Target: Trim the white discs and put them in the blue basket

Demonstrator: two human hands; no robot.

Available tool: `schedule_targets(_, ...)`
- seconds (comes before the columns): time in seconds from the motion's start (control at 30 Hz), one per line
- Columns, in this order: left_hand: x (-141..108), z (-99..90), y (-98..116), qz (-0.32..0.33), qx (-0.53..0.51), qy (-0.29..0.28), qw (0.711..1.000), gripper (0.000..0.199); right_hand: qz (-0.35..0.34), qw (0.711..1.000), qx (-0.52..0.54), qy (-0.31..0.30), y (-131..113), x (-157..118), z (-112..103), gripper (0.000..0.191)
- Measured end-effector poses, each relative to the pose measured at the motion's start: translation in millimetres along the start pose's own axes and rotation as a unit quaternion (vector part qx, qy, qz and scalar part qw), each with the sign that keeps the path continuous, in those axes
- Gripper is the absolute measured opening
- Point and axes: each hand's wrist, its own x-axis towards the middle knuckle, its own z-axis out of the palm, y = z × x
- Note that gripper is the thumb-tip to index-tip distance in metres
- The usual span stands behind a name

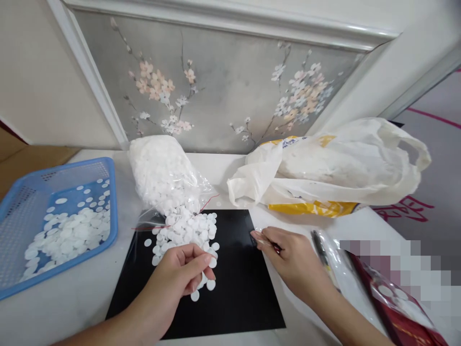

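Above the black board (234, 302), my left hand (183, 271) is closed in a pinch on a small white disc (212, 262). Just behind its fingers, a pile of similar white discs (183, 230) spreads over the board, spilling from a clear plastic bag (162, 170) that is packed with them. My right hand (288, 254) is closed beside the board's right edge. A bit of something dark and reddish shows between its fingers, with a thin clear piece near the fingertips; the fingers hide most of it.
At the left stands a blue plastic basket (114, 211) with many white discs. A white and yellow carrier bag (338, 168) lies at the back right. Right of my right hand are a dark pen (320, 247), clear plastic wrapping and a dark red packet (410, 331). A floral panel (223, 86) rises behind.
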Motion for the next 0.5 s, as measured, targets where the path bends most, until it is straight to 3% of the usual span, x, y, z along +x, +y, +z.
schedule_targets(0.1, 0, -1.9, 0, -0.008, -0.004, 0.001, 1.0, 0.03, -0.039, 0.998, -0.052, -0.01, 4, 0, -2, 0.025)
schedule_targets(0.23, -1, -1.2, -1, -0.003, -0.03, -0.004, 1.0, 0.026, -0.04, 0.998, 0.021, -0.043, -5, -8, 7, 0.022)
schedule_targets(0.4, -3, 2.5, 2, -0.003, -0.062, -0.023, 0.998, 0.02, 0.014, 0.995, 0.077, -0.062, -23, -17, 12, 0.024)
schedule_targets(0.5, -4, 4.0, 2, -0.012, -0.065, -0.036, 0.997, 0.021, -0.02, 0.994, 0.093, -0.045, -28, -22, 14, 0.014)
